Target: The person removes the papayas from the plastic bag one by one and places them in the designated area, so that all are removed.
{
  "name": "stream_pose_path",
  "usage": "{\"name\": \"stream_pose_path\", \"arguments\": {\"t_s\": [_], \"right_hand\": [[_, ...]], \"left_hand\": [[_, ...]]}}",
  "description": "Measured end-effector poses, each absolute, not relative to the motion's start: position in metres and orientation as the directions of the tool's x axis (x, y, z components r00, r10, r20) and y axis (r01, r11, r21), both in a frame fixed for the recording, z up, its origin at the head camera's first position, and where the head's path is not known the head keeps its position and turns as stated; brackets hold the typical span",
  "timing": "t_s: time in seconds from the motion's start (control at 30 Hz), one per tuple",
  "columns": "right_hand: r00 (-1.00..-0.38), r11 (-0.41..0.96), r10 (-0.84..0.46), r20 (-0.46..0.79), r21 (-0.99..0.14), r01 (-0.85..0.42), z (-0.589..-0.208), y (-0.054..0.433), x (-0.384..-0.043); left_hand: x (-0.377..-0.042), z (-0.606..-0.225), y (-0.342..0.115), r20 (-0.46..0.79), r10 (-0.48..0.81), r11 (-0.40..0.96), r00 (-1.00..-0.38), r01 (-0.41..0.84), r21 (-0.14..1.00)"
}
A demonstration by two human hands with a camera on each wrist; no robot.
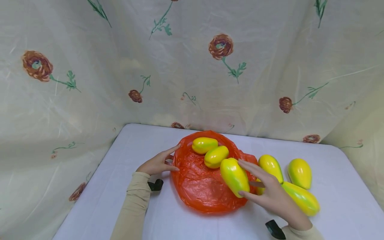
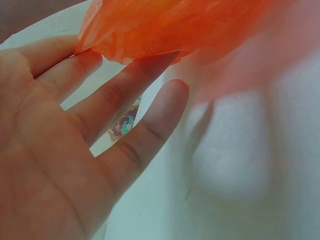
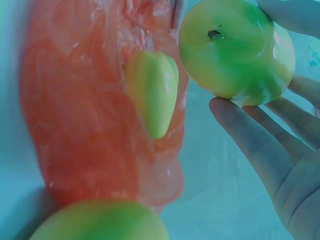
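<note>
A red plastic bag [image 1: 207, 196] lies spread in a round shape, its rim raised, with two oblong yellow-green fruits [image 1: 216, 156] in its far part. At the bag's left rim is my left hand [image 1: 157, 163]. Its fingers [image 2: 115, 97] stretch out straight and spread, with tips against the thin plastic. My right hand [image 1: 270, 193] grips another yellow-green fruit [image 1: 234, 176] between thumb and fingers, over the bag's right side. In the right wrist view this fruit [image 3: 237, 50] shows a small dark stem mark.
Right of the bag, several more yellow-green fruits [image 1: 300, 173] sit on the white table [image 1: 159, 213], one partly hidden behind my right hand. A flower-patterned curtain [image 1: 180, 60] hangs behind the table and along its sides.
</note>
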State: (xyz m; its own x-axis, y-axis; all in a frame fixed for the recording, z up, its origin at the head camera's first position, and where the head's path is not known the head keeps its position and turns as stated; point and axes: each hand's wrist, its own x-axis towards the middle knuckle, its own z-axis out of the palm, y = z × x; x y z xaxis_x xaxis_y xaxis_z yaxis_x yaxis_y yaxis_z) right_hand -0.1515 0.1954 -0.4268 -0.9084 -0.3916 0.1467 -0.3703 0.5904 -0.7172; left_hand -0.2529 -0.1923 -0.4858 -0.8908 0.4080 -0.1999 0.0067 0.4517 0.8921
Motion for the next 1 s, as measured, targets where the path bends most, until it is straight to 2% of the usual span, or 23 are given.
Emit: {"name": "stream_pose_path", "arguments": {"t_s": [0.5,0.73,1.0], "right_hand": [[-0.932,0.647,-0.33,0.152,-0.682,-0.341,-0.426,0.225,-0.135],[-0.931,0.666,-0.305,0.202,-0.653,-0.36,-0.429,0.242,-0.127],[-0.946,0.734,-0.256,0.199,-0.597,-0.325,-0.437,0.264,-0.116]], "left_hand": [[-0.253,-0.485,-0.193,-0.192,0.42,0.456,-0.887,0.023,0.89],[-0.253,-0.485,-0.192,-0.19,0.42,0.456,-0.887,0.025,0.89],[-0.253,-0.486,-0.191,-0.191,0.415,0.46,-0.89,0.024,0.888]]}}
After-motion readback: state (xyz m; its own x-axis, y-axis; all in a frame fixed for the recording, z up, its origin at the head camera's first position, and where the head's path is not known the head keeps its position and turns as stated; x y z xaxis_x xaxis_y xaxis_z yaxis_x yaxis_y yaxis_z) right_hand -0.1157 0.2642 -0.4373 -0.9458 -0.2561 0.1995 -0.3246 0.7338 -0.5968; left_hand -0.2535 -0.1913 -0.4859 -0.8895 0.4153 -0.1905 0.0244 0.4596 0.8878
